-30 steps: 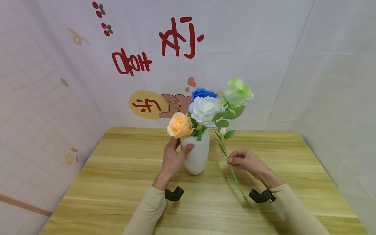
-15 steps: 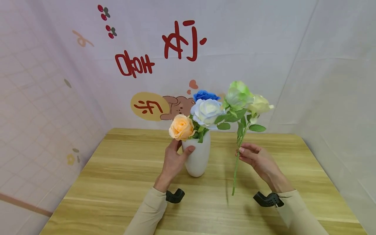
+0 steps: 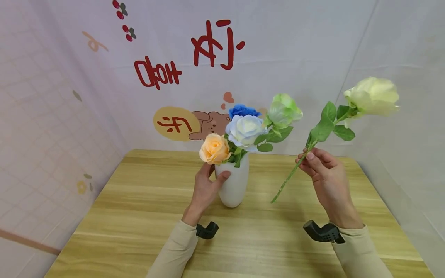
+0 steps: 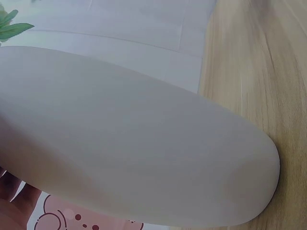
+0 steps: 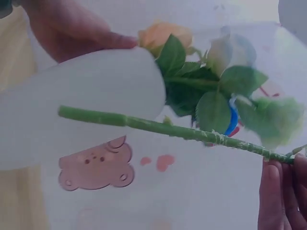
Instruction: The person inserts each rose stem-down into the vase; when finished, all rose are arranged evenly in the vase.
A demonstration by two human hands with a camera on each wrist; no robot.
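A white vase [image 3: 233, 189] stands upright on the wooden table, and my left hand [image 3: 205, 189] grips its upper left side, thumb in front and fingers behind. In it are an orange rose [image 3: 214, 149], a pale blue rose [image 3: 245, 132], a dark blue rose [image 3: 243, 111] and a green rose [image 3: 283, 111] leaning right. Off to the right, my right hand [image 3: 328, 179] pinches the green stem [image 5: 168, 129] of a pale yellow rose [image 3: 373, 96]. That rose slants up to the right, its bare stem end pointing down toward the vase. The left wrist view is mostly filled by the vase wall [image 4: 144, 139].
The wood-grain table [image 3: 139, 231] reaches back to a white wall cloth [image 3: 295, 46] with red lettering and a printed bear [image 3: 210, 125]. More cloth hangs along both sides. A black wrist strap mount [image 3: 323, 232] sits on each wrist.
My right hand has moved right and up with the pale yellow rose, which has come out from behind the green rose and tilted over to the right. My left hand stays on the vase.
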